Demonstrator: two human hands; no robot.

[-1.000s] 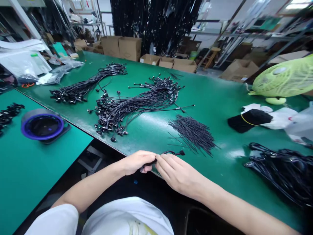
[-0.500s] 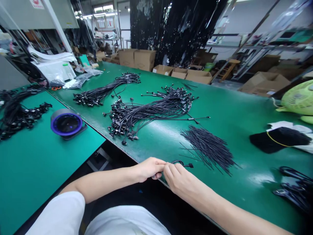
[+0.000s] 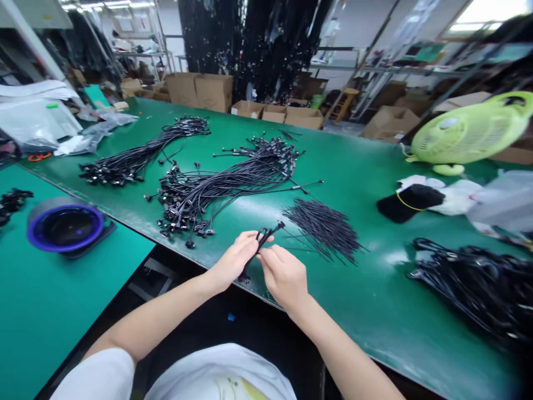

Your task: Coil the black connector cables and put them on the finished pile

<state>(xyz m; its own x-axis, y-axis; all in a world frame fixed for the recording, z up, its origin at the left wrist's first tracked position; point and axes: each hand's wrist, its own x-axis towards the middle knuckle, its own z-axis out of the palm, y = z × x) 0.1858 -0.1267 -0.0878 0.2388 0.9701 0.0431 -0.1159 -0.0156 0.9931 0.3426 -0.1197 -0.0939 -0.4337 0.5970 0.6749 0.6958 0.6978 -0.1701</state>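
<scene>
My left hand is closed around a folded black cable, whose plug end sticks up and to the right of the fingers. My right hand is right beside it, fingers pinched against the same cable. Both hands hover over the near edge of the green table. Just right of the hands lies a heap of thin black ties. Further back sit two bundles of black cables with connectors, a large bundle and a long bundle.
A round blue-rimmed device sits on a second green table at left. At right are a dark pile of cables, a black cloth bundle, plastic bags and a green fan. Cardboard boxes line the far edge.
Both hands rose from the table edge and moved forward with the cable, which now stands up folded between them. The head view swung back to the right.
</scene>
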